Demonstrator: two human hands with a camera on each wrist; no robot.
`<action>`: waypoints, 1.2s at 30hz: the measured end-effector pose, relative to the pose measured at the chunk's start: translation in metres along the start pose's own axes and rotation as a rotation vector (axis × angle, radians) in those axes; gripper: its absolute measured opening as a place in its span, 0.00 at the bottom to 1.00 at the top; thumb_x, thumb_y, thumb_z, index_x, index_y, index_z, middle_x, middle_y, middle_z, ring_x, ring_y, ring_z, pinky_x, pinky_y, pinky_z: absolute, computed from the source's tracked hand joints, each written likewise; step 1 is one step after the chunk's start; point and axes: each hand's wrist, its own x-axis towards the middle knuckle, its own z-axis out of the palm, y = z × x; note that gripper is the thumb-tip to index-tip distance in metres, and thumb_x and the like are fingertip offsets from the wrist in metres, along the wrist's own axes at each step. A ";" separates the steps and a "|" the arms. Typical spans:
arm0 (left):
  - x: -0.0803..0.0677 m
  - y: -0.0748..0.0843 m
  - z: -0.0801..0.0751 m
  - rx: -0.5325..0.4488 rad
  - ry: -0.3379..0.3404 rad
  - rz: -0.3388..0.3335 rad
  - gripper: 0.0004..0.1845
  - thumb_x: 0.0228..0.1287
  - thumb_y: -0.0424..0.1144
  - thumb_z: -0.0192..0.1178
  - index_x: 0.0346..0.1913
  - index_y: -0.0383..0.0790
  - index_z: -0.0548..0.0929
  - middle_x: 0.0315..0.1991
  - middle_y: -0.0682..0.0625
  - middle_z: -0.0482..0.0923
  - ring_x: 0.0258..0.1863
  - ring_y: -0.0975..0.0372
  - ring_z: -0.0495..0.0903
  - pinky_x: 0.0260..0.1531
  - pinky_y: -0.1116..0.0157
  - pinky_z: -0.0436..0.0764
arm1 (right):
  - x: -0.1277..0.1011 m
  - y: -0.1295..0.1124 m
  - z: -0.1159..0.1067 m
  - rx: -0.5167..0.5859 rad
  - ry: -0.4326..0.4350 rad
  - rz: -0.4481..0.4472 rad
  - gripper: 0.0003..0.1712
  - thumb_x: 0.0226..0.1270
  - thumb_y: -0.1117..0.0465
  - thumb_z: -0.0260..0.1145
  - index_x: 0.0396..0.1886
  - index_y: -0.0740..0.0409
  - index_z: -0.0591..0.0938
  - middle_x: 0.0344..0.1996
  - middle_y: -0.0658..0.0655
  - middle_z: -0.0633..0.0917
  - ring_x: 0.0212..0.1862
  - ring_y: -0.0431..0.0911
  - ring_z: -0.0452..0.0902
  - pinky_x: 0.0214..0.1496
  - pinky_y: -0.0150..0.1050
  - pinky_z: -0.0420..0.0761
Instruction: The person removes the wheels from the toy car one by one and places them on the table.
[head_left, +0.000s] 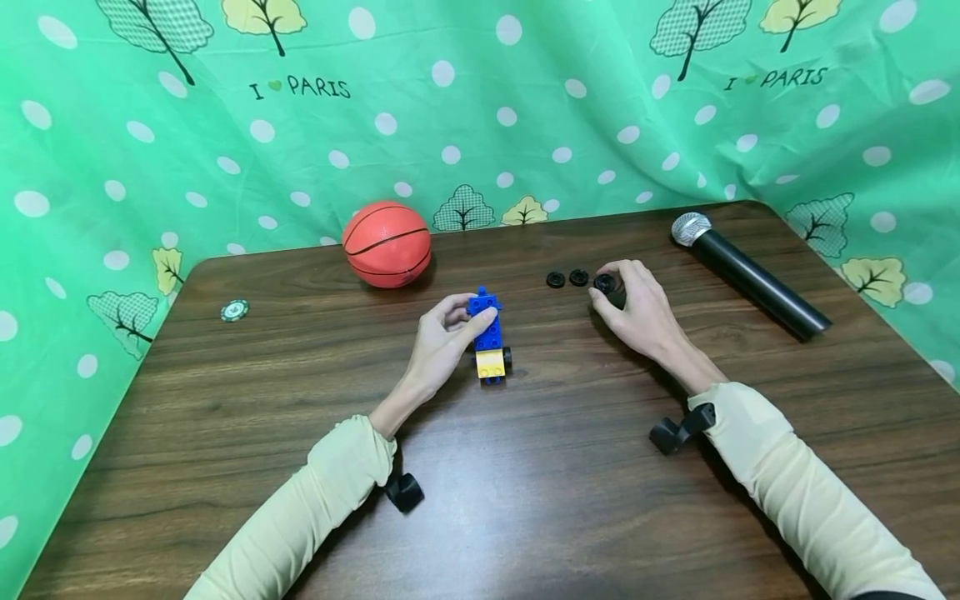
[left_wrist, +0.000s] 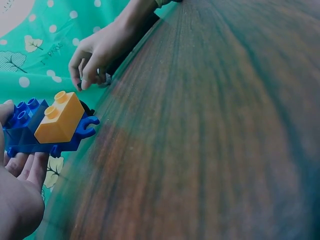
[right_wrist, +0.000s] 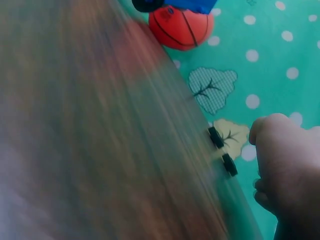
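My left hand [head_left: 442,340] grips a toy block car [head_left: 488,333] by its blue end, thumb on top and fingers along the side. A yellow brick [left_wrist: 61,117] sits on the blue base, at the end with a blue hook. In the head view a black wheel [head_left: 507,360] shows on the right of that end. Farther right, the thumb and fingers of my right hand [head_left: 641,312] pinch a loose black wheel [head_left: 604,283]. Two more black wheels, one at the left [head_left: 555,280] and one in between [head_left: 578,277], lie on the table beside it.
Behind the car, an orange-red toy basketball [head_left: 387,245] rests near the back edge of the wooden table [head_left: 225,467]. A black microphone [head_left: 757,279] lies at the right, and a poker chip [head_left: 235,311] at the left. A green patterned cloth [head_left: 480,108] hangs behind.
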 end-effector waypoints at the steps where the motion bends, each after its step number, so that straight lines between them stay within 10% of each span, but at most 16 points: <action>1: 0.000 0.000 0.000 0.000 0.001 0.000 0.23 0.71 0.39 0.66 0.63 0.30 0.78 0.35 0.50 0.80 0.35 0.66 0.82 0.40 0.70 0.79 | 0.001 0.002 -0.001 -0.008 -0.005 0.014 0.13 0.74 0.64 0.64 0.53 0.67 0.77 0.45 0.67 0.78 0.44 0.59 0.72 0.46 0.54 0.70; 36: 0.001 -0.001 0.000 -0.014 0.002 0.006 0.24 0.71 0.38 0.66 0.64 0.29 0.78 0.36 0.50 0.80 0.36 0.65 0.82 0.43 0.69 0.80 | 0.027 0.022 -0.001 -0.039 -0.240 0.219 0.20 0.79 0.58 0.61 0.62 0.67 0.77 0.42 0.68 0.77 0.50 0.65 0.67 0.56 0.65 0.61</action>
